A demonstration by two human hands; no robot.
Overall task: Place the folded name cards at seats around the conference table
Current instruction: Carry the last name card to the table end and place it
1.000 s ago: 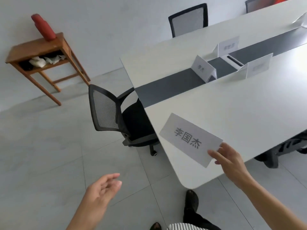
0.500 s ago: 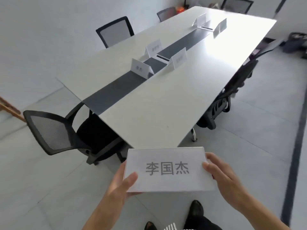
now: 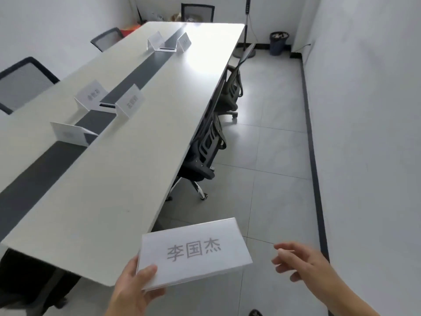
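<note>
off the counter (image 3: 109, 201) corner, left grip (image 3: 132, 290) pinches the name card (image 3: 193, 249), face-up, long axis crosswise; right grip (image 3: 303, 263) apart, fingers spread.

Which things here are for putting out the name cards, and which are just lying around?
For the job: white folded paper name card in the left hand; long white conference table; white standing name cards; black mesh office chairs.
Just lying about: dark round waste bin; thin black pole stand.
</note>
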